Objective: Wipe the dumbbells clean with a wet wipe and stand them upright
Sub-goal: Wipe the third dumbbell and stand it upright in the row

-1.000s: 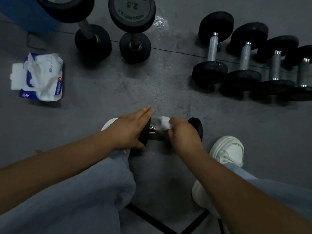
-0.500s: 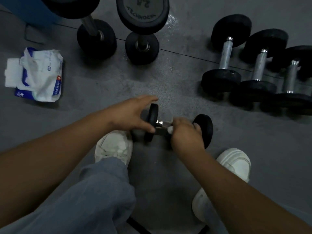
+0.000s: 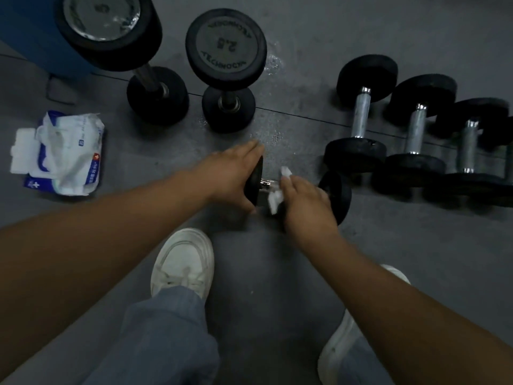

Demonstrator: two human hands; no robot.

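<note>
Head view: a small dumbbell (image 3: 338, 193) is held level between both hands, just above the grey floor (image 3: 277, 273). It has two thin black round plates and a short bright metal handle, mostly covered. The left hand (image 3: 230, 176) holds the left plate: its fingers (image 3: 249, 148) lie straight and pressed together over the outer face, with the thumb hooked under the rim. The right hand (image 3: 305, 201) has its fingers curled round the handle, pinching a white wet wipe (image 3: 274, 200) against it. Ahead of the left fingers stand two upright dumbbells (image 3: 224, 65). Beyond the right fingers three more dumbbells (image 3: 361, 118) lie in a row. Far left of the left fingers lies an opened wipes pack (image 3: 63, 154).

Half a second earlier only a speck of wipe showed at the fist; now its ends stick out above and below the handle. The dumbbell also sits farther ahead of the white left shoe (image 3: 183, 262).
</note>
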